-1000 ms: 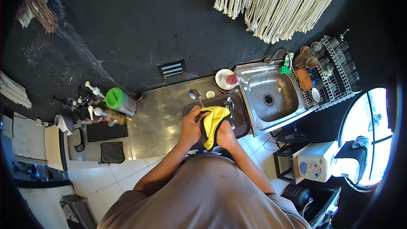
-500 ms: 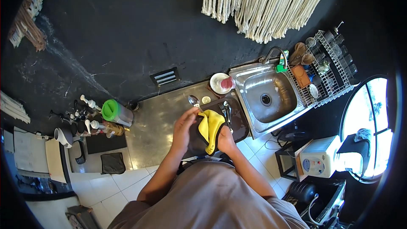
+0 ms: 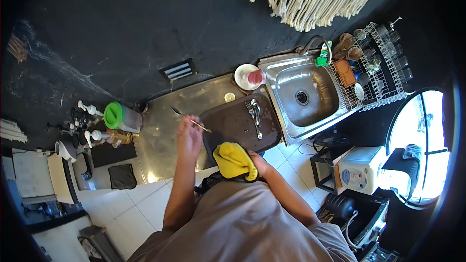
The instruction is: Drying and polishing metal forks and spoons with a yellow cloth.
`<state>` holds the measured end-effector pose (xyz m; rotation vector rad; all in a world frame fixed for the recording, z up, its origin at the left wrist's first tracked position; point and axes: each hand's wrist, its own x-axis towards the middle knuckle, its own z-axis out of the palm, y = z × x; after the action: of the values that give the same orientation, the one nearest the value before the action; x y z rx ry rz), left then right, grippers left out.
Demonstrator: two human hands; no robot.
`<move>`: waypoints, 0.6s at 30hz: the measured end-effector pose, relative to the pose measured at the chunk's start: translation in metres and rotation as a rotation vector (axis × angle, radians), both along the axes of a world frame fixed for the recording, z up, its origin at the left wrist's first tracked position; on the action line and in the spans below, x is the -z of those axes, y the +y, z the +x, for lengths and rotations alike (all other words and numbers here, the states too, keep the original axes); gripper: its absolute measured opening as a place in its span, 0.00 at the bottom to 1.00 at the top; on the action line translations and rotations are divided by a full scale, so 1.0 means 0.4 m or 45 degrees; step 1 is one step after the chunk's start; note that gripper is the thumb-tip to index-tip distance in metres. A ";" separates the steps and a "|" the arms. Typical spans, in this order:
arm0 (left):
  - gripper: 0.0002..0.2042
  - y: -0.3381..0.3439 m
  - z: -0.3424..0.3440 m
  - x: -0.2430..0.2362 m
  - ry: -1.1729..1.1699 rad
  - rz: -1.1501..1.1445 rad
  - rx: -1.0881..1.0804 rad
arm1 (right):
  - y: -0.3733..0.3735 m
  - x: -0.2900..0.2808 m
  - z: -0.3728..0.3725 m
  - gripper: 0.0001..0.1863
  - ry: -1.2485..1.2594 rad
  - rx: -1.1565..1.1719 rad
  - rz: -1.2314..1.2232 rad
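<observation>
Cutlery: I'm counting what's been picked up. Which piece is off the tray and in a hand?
The thin utensil in the left hand, raised over the counter. The fork and spoon lie on the brown tray.

Tray (image 3: 233, 126) lies on counter (image 3: 165, 140), left of sink (image 3: 303, 97); rack (image 3: 374, 68) right.

tabletop (image 3: 160, 136): bare steel stretch between the green-lidded jug (image 3: 120, 116) and the dark tray (image 3: 233, 123); a hand could pass there.
left hand (image 3: 188, 138): over that stretch, holding a thin utensil (image 3: 190, 119) slanted across the tray's left edge.
tray: mostly bare; cutlery (image 3: 255, 116) lies at its right.
right of tray: sink (image 3: 303, 94) basin open, dish rack (image 3: 371, 65) crowded.
back edge: plate (image 3: 246, 76) near the sink corner.
left end: bottles (image 3: 87, 128) clustered.
</observation>
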<state>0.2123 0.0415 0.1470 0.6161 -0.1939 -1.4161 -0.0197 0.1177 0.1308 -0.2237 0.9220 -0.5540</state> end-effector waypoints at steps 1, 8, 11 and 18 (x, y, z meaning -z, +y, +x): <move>0.07 -0.027 0.034 0.023 -0.212 0.000 0.065 | 0.023 0.042 -0.034 0.24 0.021 0.063 -0.136; 0.11 -0.056 -0.016 0.305 -1.544 0.315 0.482 | 0.052 0.021 -0.244 0.21 -0.051 0.440 -0.200; 0.11 -0.054 -0.036 0.487 -1.453 0.475 0.452 | 0.056 0.067 -0.321 0.21 -0.070 0.404 -0.276; 0.07 -0.035 -0.072 0.559 -1.588 0.602 0.370 | 0.025 0.040 -0.456 0.21 0.567 0.017 -0.722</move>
<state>0.1836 0.0273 -0.0768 1.8798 -0.9717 -1.1631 -0.2021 0.1277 0.1146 -0.8800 1.1792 -0.7895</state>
